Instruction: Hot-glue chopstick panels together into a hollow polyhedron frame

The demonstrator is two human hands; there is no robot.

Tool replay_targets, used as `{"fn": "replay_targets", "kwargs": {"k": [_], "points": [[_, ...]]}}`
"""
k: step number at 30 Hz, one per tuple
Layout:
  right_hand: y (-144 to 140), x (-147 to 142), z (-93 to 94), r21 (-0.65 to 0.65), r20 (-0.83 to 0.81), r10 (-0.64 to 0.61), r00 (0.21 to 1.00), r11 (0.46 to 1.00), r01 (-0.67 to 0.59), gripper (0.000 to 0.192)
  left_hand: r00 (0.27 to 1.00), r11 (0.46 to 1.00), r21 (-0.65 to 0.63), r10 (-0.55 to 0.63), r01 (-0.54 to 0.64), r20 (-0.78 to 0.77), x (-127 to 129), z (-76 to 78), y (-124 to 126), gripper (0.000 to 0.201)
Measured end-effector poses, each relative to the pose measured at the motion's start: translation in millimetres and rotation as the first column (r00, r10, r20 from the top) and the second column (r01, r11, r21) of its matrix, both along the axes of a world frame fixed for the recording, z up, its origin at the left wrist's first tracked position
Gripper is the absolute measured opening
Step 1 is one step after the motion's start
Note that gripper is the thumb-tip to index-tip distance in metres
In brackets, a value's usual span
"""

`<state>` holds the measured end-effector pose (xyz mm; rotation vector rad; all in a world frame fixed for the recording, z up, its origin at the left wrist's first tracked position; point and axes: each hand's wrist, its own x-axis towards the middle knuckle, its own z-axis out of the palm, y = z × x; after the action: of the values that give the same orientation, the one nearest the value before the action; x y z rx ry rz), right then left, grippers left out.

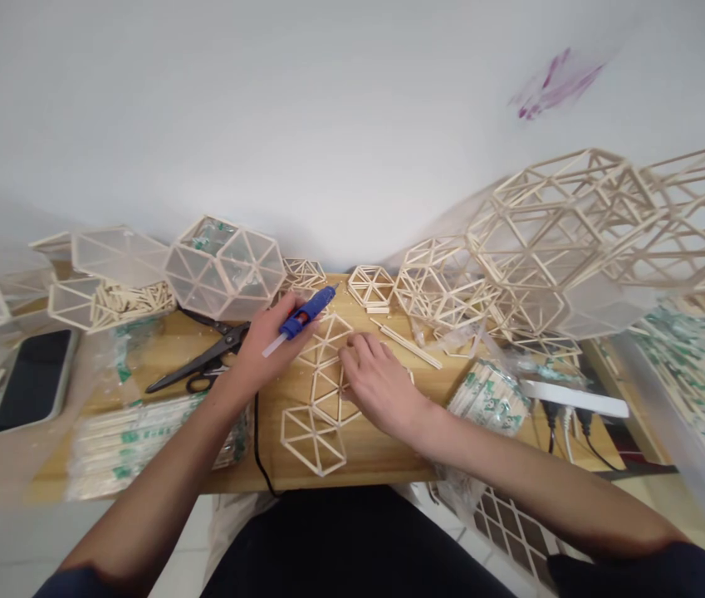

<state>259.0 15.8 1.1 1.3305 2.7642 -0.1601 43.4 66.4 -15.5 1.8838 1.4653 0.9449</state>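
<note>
My left hand [272, 336] is wrapped round a blue hot glue gun [310, 313], a pale glue stick jutting from its rear and its nozzle pointing up and right. Flat on the wooden table lies a lattice of joined wooden-stick hexagons [313, 432], each split into triangles. Over the lattice's right part rests my right hand [377, 378], fingers bent and pressed down on the sticks. Whether it pinches a stick is hidden under the fingers. A few loose sticks [411, 345] lie just beyond my right hand.
Black scissors [196, 361] and a phone [36, 378] lie to the left. Bagged sticks [134, 440] flank the work on both sides. Tall stick-frame structures [564, 232] stand at the right, panelled ones [224, 266] at the back left. A white power strip [576, 399] sits right.
</note>
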Motion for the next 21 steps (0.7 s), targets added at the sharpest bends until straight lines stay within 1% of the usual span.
{"fn": "replay_targets", "kwargs": {"k": [2, 5, 7, 10, 14, 17, 21], "points": [[4, -1, 1.8, 0.017, -0.012, -0.044, 0.999, 0.999, 0.045, 0.056, 1.000, 1.000, 0.002, 0.001, -0.001, 0.002, -1, -0.9, 0, 0.019], [5, -4, -1.6, 0.036, -0.038, -0.062, 0.997, 0.997, 0.063, 0.099, 1.000, 1.000, 0.000, -0.002, 0.002, 0.005, 0, -1.2, 1, 0.019], [4, -6, -5.4, 0.040, -0.036, -0.081, 0.996, 0.996, 0.082, 0.116, 1.000, 1.000, -0.003, -0.007, 0.007, 0.007, 0, -0.7, 1, 0.020], [5, -7, -8.4, 0.025, -0.002, -0.100, 0.995, 0.995, 0.100, 0.127, 1.000, 1.000, -0.006, -0.013, 0.014, 0.013, 1, 0.0, 2, 0.021], [9, -10, -6.3, 0.026, 0.027, -0.098, 0.995, 0.995, 0.098, 0.136, 1.000, 1.000, 0.018, -0.004, 0.003, 0.019, 1, -0.8, 2, 0.021], [15, -11, -3.8, -0.001, 0.057, -0.116, 0.992, 0.993, 0.117, 0.136, 1.000, 1.000, 0.022, -0.008, 0.008, 0.023, 0, -1.4, 2, 0.020], [22, -14, -0.5, -0.050, 0.101, -0.127, 0.987, 0.990, 0.132, 0.129, 1.000, 1.000, 0.024, -0.006, 0.006, 0.012, -1, -1.4, 3, 0.019]]}}
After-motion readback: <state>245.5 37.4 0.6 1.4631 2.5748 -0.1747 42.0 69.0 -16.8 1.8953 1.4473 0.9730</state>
